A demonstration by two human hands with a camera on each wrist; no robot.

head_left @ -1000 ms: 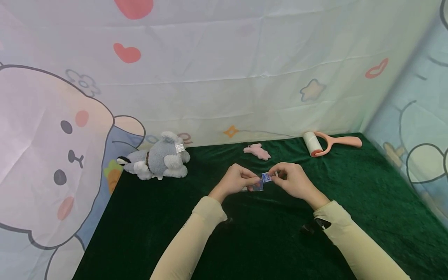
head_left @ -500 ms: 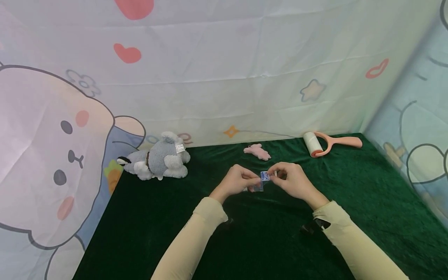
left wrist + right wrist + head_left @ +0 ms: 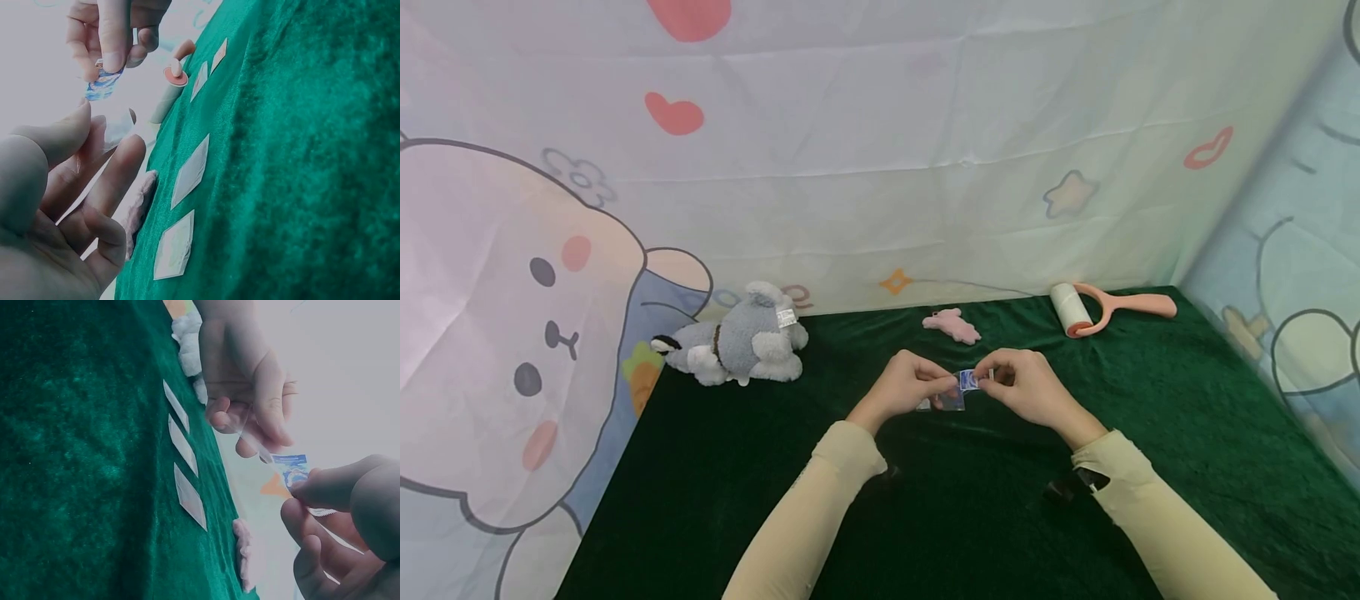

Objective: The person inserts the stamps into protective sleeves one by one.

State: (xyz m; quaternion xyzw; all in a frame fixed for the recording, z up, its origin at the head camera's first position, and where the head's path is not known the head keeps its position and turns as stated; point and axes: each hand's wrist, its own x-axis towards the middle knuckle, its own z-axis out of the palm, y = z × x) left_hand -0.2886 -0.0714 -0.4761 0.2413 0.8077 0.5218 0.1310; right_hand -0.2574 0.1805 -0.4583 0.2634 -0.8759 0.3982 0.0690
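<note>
My left hand [image 3: 917, 383] pinches a small clear plastic sleeve [image 3: 953, 401] between thumb and fingers. Opposite it, my right hand [image 3: 1018, 385] holds a small blue stamp [image 3: 968, 380] with a white border by thumb and fingertips. In the right wrist view the stamp [image 3: 292, 467] lies right at the edge of the clear sleeve [image 3: 255, 440], and a toothed edge shows under the right thumb. The left wrist view shows the sleeve [image 3: 117, 125] just below the stamp [image 3: 103, 86]. Both hands are raised above the green cloth.
Several flat pale squares [image 3: 190, 172] lie on the green velvet cloth [image 3: 880, 517] under the hands. Behind the hands is a pink plush [image 3: 952, 325]. A grey plush dog [image 3: 741, 340] lies at the back left, a pink-handled lint roller [image 3: 1071, 310] at the back right.
The stamp has shifted slightly left toward the clear sleeve and turned a little straighter. Both hands otherwise stay in almost the same place, with their grips unchanged.
</note>
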